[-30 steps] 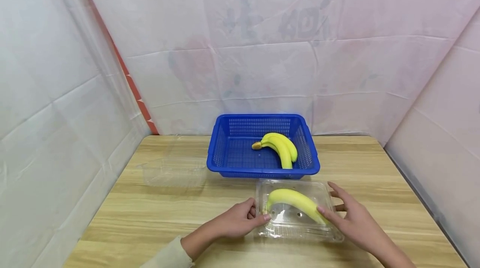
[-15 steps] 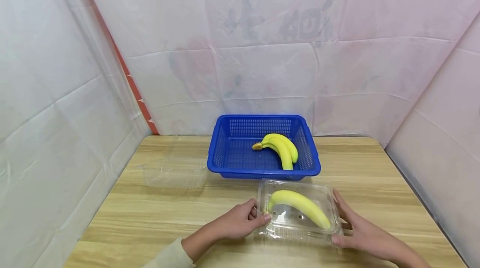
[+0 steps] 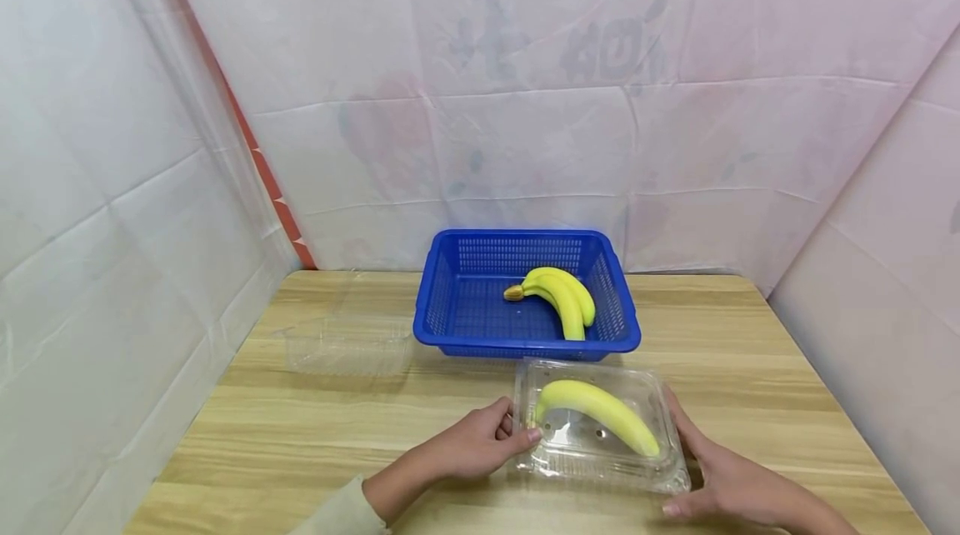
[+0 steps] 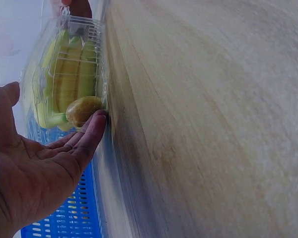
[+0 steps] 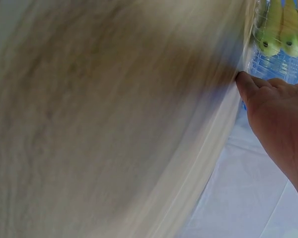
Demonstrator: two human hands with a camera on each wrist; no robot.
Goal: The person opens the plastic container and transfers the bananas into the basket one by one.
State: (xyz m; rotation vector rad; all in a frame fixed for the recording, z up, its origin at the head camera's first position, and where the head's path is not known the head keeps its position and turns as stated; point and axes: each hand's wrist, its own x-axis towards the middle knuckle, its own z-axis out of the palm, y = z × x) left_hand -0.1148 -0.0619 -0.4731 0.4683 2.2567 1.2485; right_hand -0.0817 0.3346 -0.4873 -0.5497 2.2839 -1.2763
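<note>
Banana box (image 3: 600,456), wooden table (image 3: 300,427), white-draped walls (image 3: 112,185)

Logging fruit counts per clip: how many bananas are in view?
3. Two lie joined as a pair in the blue basket, at. One banana sits in the clear box held between both hands. None seems hidden.

No readable text, label or number shows anywhere.
</note>
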